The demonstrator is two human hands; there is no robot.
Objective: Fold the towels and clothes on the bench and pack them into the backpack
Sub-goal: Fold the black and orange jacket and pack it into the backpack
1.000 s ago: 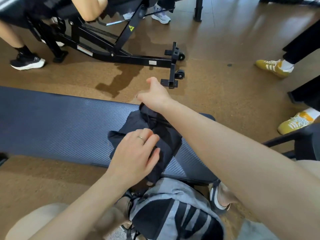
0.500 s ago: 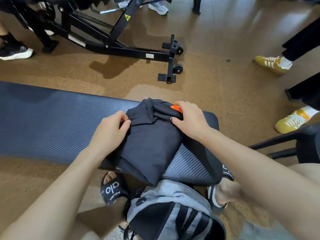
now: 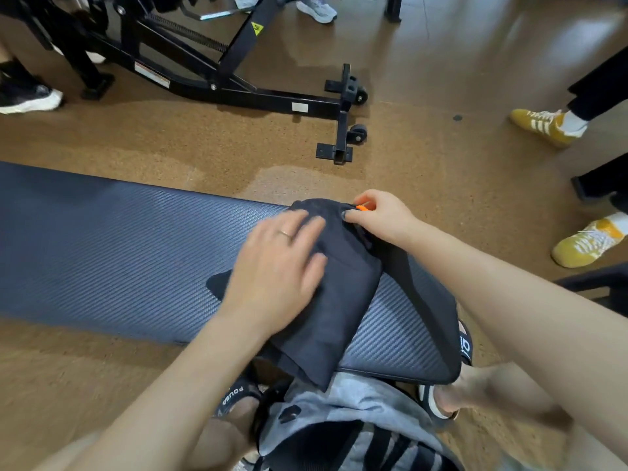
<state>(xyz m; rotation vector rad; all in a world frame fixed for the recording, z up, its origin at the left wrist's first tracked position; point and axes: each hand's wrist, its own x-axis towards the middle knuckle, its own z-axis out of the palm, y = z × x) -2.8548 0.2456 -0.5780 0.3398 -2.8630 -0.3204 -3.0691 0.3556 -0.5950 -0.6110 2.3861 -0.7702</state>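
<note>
Pinching the dark garment's (image 3: 343, 287) far corner, the right hand (image 3: 380, 217) holds it on the bench (image 3: 102, 239); the left hand (image 3: 277, 266) presses flat, fingers straight.

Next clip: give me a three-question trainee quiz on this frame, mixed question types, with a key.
1. True or false: the left hand lies flat on the dark garment.
2. What does the right hand pinch? A) the garment's far corner, by the orange tag; B) a backpack strap; C) a shoe.
3. Where is the grey backpack relative to the bench?

Key
1. True.
2. A.
3. On the floor at the bench's near edge, between the person's feet; the garment's near end overhangs it.
</note>
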